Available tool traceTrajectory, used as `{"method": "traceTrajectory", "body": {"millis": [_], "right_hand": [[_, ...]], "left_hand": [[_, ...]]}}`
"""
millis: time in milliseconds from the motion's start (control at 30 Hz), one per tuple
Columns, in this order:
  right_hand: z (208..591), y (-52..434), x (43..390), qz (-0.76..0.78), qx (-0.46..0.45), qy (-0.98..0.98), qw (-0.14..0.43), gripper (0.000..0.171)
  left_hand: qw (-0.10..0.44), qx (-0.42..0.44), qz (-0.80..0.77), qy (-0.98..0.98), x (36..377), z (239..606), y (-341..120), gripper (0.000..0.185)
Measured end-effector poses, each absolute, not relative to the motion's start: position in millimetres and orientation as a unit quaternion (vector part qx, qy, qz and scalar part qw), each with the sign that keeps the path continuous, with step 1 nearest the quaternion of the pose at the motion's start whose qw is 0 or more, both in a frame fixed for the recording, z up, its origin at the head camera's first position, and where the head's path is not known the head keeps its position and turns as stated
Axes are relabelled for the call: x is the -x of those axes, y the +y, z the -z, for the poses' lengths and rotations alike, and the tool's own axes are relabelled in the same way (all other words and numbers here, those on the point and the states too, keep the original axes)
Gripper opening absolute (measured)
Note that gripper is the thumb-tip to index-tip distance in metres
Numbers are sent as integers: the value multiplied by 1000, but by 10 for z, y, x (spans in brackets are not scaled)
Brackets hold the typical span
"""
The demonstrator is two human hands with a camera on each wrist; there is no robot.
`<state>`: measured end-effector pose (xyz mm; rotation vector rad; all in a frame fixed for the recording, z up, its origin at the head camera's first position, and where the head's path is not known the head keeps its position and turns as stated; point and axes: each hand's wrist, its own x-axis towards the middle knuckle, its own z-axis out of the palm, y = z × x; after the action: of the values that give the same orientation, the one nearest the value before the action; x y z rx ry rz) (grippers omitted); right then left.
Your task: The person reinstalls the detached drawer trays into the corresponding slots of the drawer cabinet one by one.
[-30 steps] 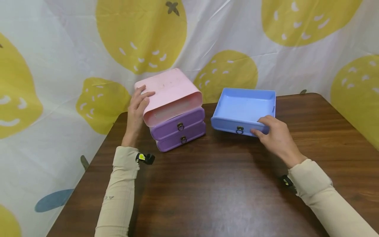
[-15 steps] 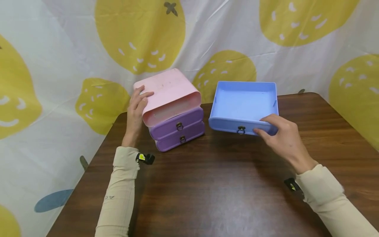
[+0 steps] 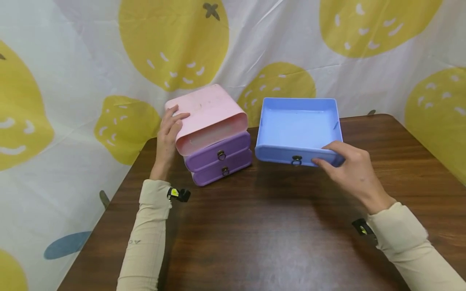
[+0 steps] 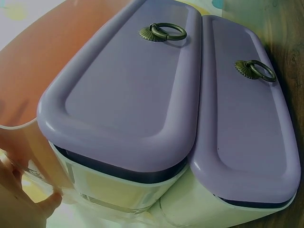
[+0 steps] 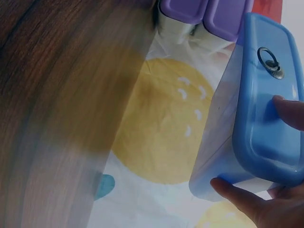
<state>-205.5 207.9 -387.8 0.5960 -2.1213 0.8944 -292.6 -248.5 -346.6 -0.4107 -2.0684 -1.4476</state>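
Observation:
An empty pink casing (image 3: 207, 105), open at the front, tops a stack with two purple drawer fronts below it, an upper drawer (image 3: 204, 160) and a lower drawer (image 3: 208, 176), each with a bronze ring pull. My left hand (image 3: 168, 133) rests along the casing's left side, fingers laid over its top edge. To the right, my right hand (image 3: 352, 169) pinches an empty blue drawer (image 3: 269, 152) by the right end of its front panel, thumb on the panel's face. The right wrist view shows this drawer's ring pull (image 5: 271, 64) and the drawer raised off the table.
Under everything is a dark brown wooden table (image 3: 255, 234). A white cloth (image 3: 73, 133) printed with yellow lemons hangs behind it and along the left. Small camera mounts (image 3: 178, 195) are strapped at both wrists.
The blue drawer has risen, its back end lifting and swinging left, so its front faces me more squarely. My right hand has shifted slightly right with it. The left hand stays on the pink casing.

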Motion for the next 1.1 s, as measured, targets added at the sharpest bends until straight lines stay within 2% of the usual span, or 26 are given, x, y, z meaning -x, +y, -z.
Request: {"method": "traceTrajectory", "body": {"millis": [1100], "right_hand": [[3847, 2037, 1882, -374, -296, -802, 359, 36]], "left_hand": [[285, 152, 539, -778, 2937, 3433, -2506, 38]]}}
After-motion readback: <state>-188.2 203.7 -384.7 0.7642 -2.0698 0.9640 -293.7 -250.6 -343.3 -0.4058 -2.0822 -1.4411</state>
